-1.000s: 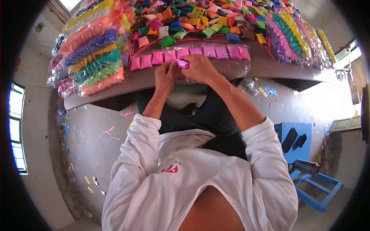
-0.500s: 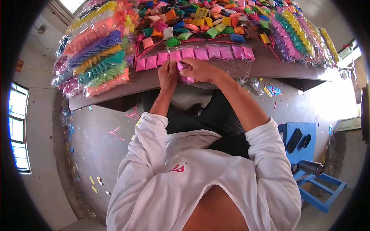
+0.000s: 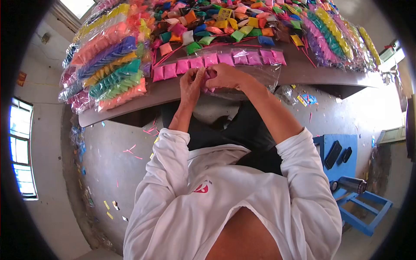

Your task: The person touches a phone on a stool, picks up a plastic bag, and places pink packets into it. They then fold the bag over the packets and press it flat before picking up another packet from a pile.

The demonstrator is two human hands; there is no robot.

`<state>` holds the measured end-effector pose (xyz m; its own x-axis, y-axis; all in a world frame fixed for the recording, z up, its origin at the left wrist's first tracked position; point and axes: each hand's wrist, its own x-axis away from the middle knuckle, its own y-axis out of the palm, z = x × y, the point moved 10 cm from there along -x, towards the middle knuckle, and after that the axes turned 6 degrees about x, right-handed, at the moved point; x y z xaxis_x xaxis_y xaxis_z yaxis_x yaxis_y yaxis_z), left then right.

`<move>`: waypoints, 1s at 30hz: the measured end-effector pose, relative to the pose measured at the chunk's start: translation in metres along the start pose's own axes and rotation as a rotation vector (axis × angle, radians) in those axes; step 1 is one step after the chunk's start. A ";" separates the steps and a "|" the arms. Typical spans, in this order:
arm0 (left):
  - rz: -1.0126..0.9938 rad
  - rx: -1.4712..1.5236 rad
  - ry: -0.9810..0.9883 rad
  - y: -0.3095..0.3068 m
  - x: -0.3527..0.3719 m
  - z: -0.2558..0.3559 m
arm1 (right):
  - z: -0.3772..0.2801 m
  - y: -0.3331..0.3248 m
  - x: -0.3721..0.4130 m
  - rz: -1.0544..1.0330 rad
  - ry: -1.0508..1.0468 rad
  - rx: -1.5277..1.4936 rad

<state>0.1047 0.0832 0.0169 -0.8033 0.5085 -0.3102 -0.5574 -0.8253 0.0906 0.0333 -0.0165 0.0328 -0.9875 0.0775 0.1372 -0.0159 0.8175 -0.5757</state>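
Note:
Close together at the table's front edge, my left hand (image 3: 191, 85) and my right hand (image 3: 228, 77) are both closed on small pink packets (image 3: 211, 81). The fingers hide much of what they hold. Just behind them, a row of pink packets (image 3: 170, 70) lies side by side along the table, reaching past both hands. Clear plastic film (image 3: 264, 74) spreads around the right part of that row and hangs toward the front edge.
Clear bags of sorted coloured packets (image 3: 108, 63) are stacked at left, with more bags (image 3: 331, 37) at right. Loose mixed packets (image 3: 216, 30) heap at the back. A blue stool (image 3: 342, 160) at lower right carries a flask (image 3: 352, 185) and dark objects. Scraps litter the floor.
My right hand has drawn in closer to my left, and its fingers have curled further over the pink packets. The row behind stays in place; the view has shifted slightly.

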 end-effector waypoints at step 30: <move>0.069 0.095 -0.080 -0.015 -0.002 -0.009 | -0.004 0.013 -0.001 0.165 -0.229 0.153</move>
<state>0.1164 0.0923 0.0078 -0.8526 0.4721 -0.2242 -0.5144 -0.8339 0.2000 0.0348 -0.0035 0.0283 -0.9881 0.0570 -0.1430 0.1410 0.7079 -0.6921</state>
